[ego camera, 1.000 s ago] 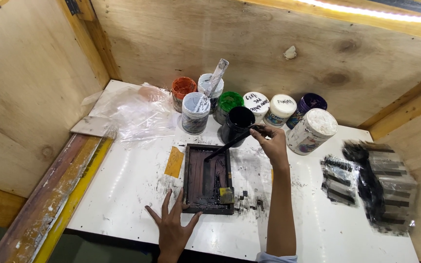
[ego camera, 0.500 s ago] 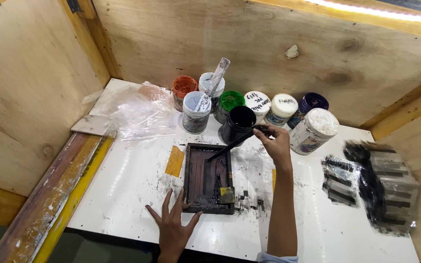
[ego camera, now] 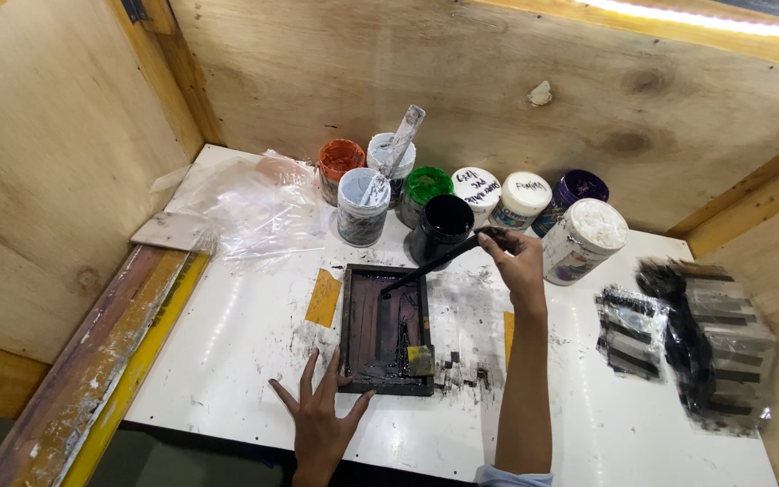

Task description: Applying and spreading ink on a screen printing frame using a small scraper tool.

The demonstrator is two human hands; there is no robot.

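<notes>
you are working over a small dark frame [ego camera: 387, 329] lying flat near the middle of the white table [ego camera: 227, 361], its inside wet with dark ink and a little yellowish block [ego camera: 421, 360] sitting at its five o'clock corner. your right hand [ego camera: 517, 263] is closing its fingers around the handle of a long black stick [ego camera: 427, 267], pinching it up high so the tip is reaching down at an angle into the frame's twelve o'clock end, seemingly to carry ink there. your left hand [ego camera: 322, 417] is lying flat at the frame's seven o'clock corner, fingers spread wide with their tips against the edge, apparently steadying it so it is not sliding under the stick

just past the frame at one o'clock an open black pot [ego camera: 441, 227] is standing within easy reach of the stick. behind it a row of jars [ego camera: 507, 197] is lining the plywood wall, white, green, orange and purple. a crumpled clear plastic sheet [ego camera: 254, 203] is lying at ten o'clock, and stained dark strips [ego camera: 687, 329] are resting at three o'clock, well apart
</notes>
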